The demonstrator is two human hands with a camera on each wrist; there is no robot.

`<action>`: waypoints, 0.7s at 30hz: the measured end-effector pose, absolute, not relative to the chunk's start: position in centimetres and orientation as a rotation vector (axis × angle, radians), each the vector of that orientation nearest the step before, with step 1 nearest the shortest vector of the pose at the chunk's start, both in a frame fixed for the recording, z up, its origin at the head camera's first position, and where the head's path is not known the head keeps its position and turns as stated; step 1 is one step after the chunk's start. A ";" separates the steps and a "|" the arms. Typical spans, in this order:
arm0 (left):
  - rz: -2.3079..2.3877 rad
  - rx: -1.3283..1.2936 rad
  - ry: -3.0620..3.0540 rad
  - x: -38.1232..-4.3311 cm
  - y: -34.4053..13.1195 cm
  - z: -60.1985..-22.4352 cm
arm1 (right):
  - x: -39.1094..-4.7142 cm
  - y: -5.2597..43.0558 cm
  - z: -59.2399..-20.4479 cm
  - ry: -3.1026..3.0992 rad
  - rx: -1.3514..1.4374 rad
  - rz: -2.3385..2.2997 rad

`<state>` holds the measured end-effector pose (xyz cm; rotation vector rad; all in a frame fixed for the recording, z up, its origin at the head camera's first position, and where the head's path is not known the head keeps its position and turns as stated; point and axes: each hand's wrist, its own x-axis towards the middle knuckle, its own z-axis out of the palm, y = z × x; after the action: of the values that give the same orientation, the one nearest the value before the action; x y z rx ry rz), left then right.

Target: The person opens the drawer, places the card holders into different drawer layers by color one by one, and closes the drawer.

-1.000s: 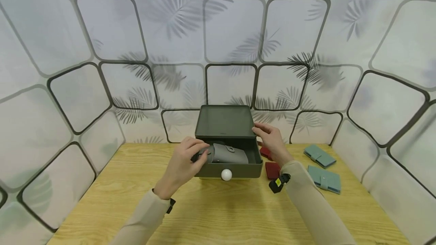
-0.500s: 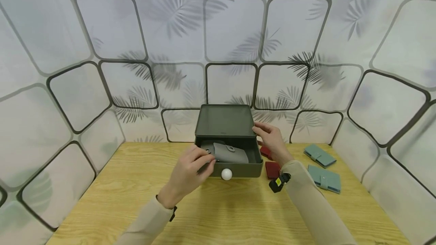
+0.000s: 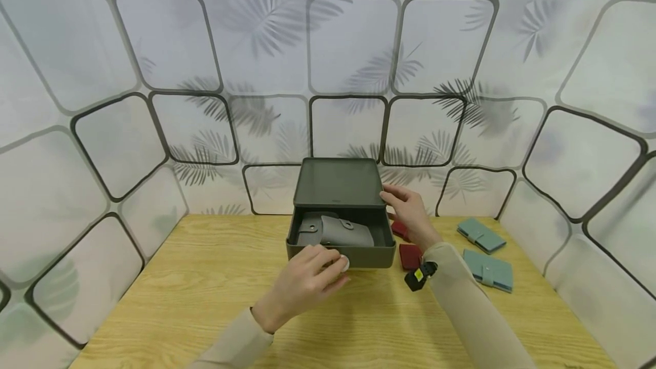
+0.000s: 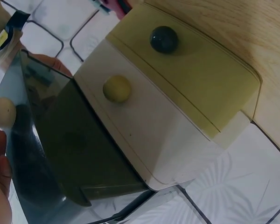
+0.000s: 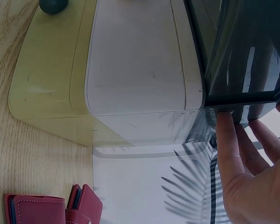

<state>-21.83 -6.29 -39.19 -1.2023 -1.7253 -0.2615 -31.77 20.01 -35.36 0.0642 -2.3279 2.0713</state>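
A dark green drawer (image 3: 376, 256) is pulled out of the top of a stacked drawer unit (image 3: 338, 182). Two grey snap-strap wallets lie inside: one wallet (image 3: 344, 232) at the front middle, the other wallet (image 3: 309, 229) at the left, partly covered by it. My left hand (image 3: 307, 281) is at the drawer's front, its fingers and thumb round the white knob (image 4: 3, 113). At the unit's upper right side, my right hand (image 3: 410, 212) steadies it; in the right wrist view, nearly straight fingers (image 5: 229, 144) press against the dark side wall.
Below sit a white drawer (image 4: 130, 121) and a yellow-green drawer (image 4: 196, 70), both closed. Red wallets (image 3: 410, 256) lie by the unit's right side. Farther right are two light green wallets (image 3: 482, 234) on the wooden table (image 3: 154, 300). Patterned curtain surrounds the table.
My left hand has come out of the drawer's left side and moved down and right to the knob, uncovering the left grey wallet. The right hand stays in place.
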 end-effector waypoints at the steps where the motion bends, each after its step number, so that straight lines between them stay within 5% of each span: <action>1: -0.255 -1.203 -1.719 -21.8 -6.1 -39.3 | -31.8 20.0 -35.4 -2.326 0.058 2.075; 21: -0.282 -1.142 -1.656 -21.5 -5.0 -41.4 | -31.6 19.9 -35.1 -2.328 0.046 2.094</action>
<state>-21.52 -4.98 -41.37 -1.1419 -1.6563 -0.2824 -31.64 19.87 -35.10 0.0460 -2.3283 2.0941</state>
